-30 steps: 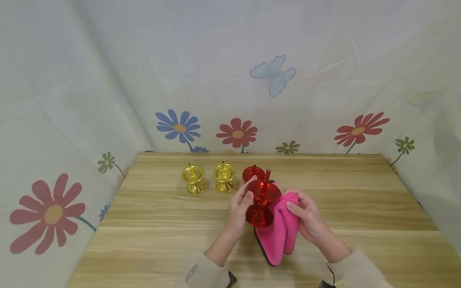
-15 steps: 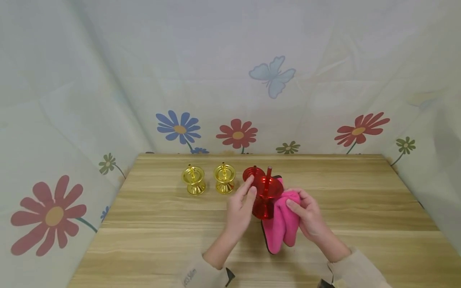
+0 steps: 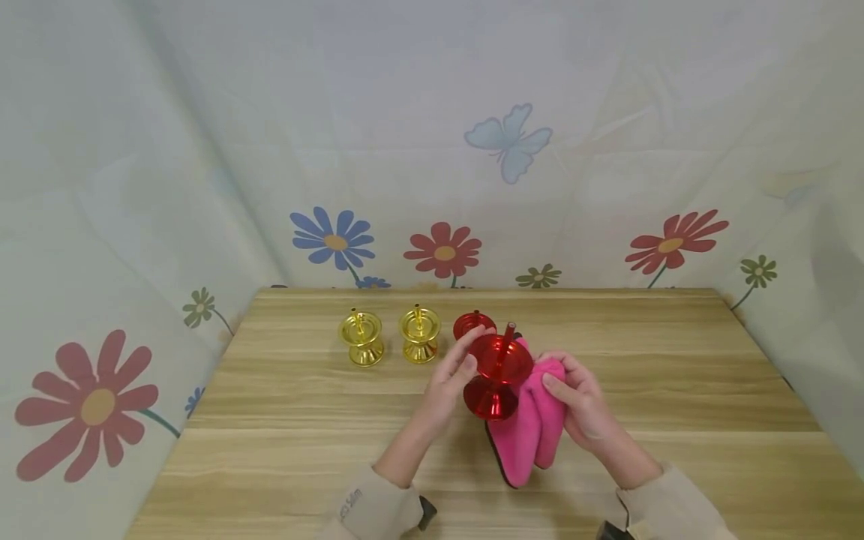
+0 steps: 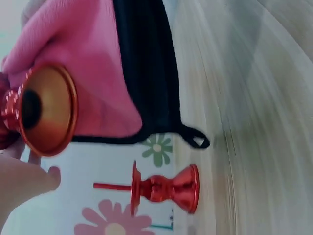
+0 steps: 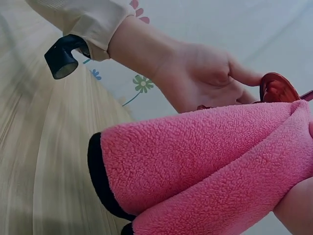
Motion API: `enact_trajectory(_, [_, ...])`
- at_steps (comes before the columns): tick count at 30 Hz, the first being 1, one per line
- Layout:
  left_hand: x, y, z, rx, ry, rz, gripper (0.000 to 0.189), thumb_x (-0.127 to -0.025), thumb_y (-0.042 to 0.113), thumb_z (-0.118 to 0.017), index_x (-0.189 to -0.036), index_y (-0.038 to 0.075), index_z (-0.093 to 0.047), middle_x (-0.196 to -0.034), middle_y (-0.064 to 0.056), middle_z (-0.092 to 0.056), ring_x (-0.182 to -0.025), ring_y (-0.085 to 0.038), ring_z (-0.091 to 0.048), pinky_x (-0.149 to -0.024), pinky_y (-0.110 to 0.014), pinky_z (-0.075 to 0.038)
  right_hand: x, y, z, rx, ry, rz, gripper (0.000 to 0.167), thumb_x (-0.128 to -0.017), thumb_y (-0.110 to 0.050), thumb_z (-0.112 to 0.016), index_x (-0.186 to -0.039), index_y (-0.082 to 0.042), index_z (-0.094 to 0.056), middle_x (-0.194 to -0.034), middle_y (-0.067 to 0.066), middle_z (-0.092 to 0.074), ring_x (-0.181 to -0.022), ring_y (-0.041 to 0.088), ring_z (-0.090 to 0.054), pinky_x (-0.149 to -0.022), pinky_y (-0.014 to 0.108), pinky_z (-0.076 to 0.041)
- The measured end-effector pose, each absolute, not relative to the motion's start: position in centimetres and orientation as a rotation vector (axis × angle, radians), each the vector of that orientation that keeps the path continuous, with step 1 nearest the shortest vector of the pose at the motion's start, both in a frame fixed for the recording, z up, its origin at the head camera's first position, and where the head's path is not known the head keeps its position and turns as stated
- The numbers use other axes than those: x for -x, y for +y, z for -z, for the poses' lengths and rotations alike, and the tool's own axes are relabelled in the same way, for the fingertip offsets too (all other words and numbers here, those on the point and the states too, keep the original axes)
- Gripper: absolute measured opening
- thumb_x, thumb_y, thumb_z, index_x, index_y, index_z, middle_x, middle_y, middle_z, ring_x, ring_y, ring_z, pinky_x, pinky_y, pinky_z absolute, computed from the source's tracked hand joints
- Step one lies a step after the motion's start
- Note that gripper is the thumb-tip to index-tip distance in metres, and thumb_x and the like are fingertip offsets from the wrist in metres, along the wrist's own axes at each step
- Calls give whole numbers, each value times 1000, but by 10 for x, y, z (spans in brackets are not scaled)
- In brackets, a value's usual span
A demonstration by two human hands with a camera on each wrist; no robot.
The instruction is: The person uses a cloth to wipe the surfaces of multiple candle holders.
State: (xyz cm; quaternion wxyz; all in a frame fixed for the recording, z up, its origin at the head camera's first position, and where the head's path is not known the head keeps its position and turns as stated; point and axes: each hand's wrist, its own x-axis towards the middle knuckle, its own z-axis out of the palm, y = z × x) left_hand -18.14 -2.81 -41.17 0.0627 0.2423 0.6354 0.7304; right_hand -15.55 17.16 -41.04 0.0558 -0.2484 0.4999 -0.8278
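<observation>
A glossy red candle holder (image 3: 491, 401), with a dish and an upright stem, is held tilted above the table between the hands. My left hand (image 3: 451, 384) pinches its dish rim from the left, thumb in front and fingers toward the back. In the left wrist view the hollow underside of its base (image 4: 57, 110) faces the camera. My right hand (image 3: 586, 409) grips a bunched pink cloth (image 3: 523, 442) with dark edging, pressed against the holder's right side. Folds of the cloth hang below that hand. Part of the holder is hidden by the cloth in the right wrist view.
Behind the left hand stands a second red candle holder (image 4: 186, 188), upright on the wooden table (image 3: 283, 442). Two gold candle holders (image 3: 365, 352) stand in line to its left. A floral fabric backdrop (image 3: 594, 172) rises at the table's rear and sides.
The left fingers loosened from the red candle holder half a second ago and now touch its rim again. The holder has turned and tilted a little; the cloth stays in the right hand.
</observation>
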Motion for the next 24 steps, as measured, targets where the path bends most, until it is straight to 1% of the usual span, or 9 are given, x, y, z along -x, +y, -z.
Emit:
enact_trajectory(4, [186,-31,414,-680,1951,-2182,49,-95,26,-38,-139,9,-24,-139,-7,-37,-130,-18,-32,-103,-37,-32,156,172,412,724,1523,2509,31,-90,10,-32,-101,-10,-54,-99,-3,-56,-86,5,-57,-74,15,-49])
enact_trajectory(7, [185,-28,413,-552,2140,-2213,47,-91,24,-48,-133,6,-36,-132,-6,-47,-124,-18,-40,-98,-33,-39,156,173,413,656,1628,2498,28,-90,7,-35,-101,-11,-54,-101,-4,-55,-87,5,-57,-75,16,-50])
enact_trajectory(9, [182,-25,411,-519,2338,-2186,43,-90,23,-51,-127,3,-45,-126,-9,-53,-118,-20,-48,-93,-32,-44,156,172,413,614,1719,2478,26,-90,5,-38,-101,-12,-53,-103,-4,-55,-87,5,-57,-74,17,-50])
enact_trajectory(11, [179,-22,410,-537,2527,-2104,40,-89,23,-51,-123,1,-50,-123,-12,-54,-116,-23,-49,-91,-34,-45,155,171,413,593,1802,2450,23,-90,3,-40,-101,-13,-53,-103,-5,-55,-87,4,-57,-74,17,-50])
enact_trajectory(14, [176,-19,410,-590,2674,-1967,44,-88,28,-52,-126,6,-48,-129,-14,-49,-122,-25,-43,-95,-40,-41,155,170,412,596,1895,2414,21,-91,1,-41,-101,-13,-52,-103,-6,-56,-87,3,-57,-73,16,-50])
enact_trajectory(16, [177,-19,411,-599,2674,-1918,49,-86,31,-55,-130,10,-45,-133,-12,-44,-127,-24,-37,-99,-43,-36,155,170,412,608,1920,2406,20,-91,1,-41,-101,-13,-51,-103,-6,-56,-86,3,-57,-72,16,-50])
enact_trajectory(18, [179,-21,412,-610,2619,-1911,53,-84,32,-58,-132,15,-42,-135,-9,-42,-128,-22,-36,-101,-43,-33,155,170,412,621,1906,2415,21,-91,2,-40,-101,-14,-51,-104,-7,-56,-86,3,-57,-72,15,-50])
enact_trajectory(21, [184,-28,413,-683,2445,-1920,53,-85,31,-56,-134,19,-39,-136,-2,-42,-126,-17,-38,-101,-39,-35,155,171,412,652,1808,2451,24,-91,4,-37,-100,-13,-52,-105,-6,-56,-88,3,-56,-72,15,-49])
enact_trajectory(24, [192,-37,412,-804,2226,-1906,52,-88,33,-52,-136,20,-36,-137,1,-41,-125,-15,-38,-99,-37,-37,156,173,413,714,1645,2484,27,-91,7,-33,-100,-11,-52,-105,-4,-55,-89,4,-57,-73,15,-49])
